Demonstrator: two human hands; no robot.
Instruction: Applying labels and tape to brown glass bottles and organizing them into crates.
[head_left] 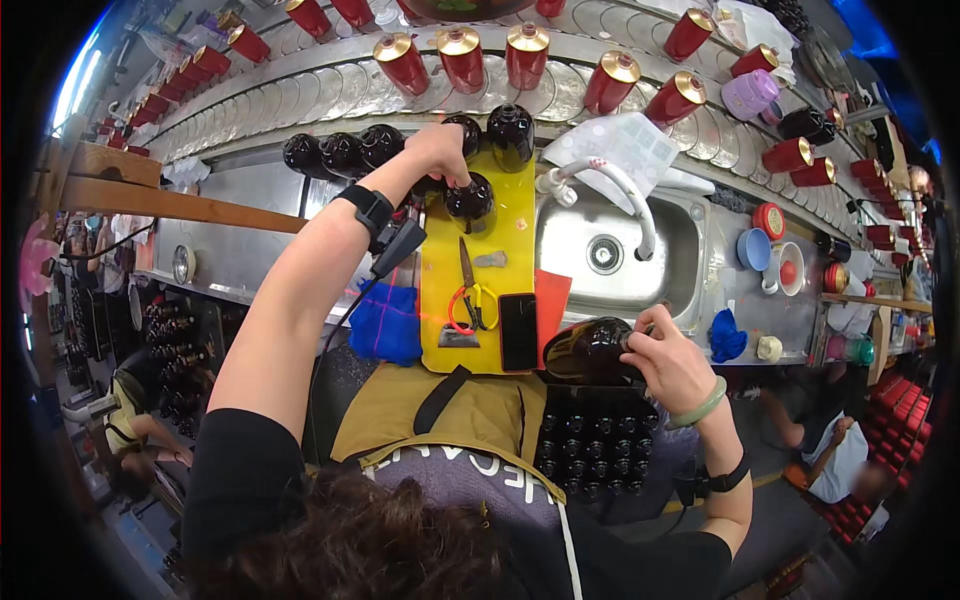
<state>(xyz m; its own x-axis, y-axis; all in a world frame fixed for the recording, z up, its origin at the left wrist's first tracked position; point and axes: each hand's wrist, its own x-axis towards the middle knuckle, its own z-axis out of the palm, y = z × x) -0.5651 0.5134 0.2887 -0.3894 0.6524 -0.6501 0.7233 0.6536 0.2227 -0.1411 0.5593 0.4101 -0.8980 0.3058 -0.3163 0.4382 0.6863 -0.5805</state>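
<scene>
Gripping a dark bottle point(590, 350) — right hand point(672, 365).

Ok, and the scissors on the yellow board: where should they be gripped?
Probably best by the red and yellow handle loops, coming down from the near side: the scissors lie with those loops nearest and the blades pointing away. The black phone sits close on their right.

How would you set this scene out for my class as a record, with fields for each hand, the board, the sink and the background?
Left hand: at the top of a dark bottle
Right hand: gripping the neck end of another dark bottle
Yellow board: scissors, black phone
Steel sink: curved faucet over it
Background: red canisters with gold tops
</scene>
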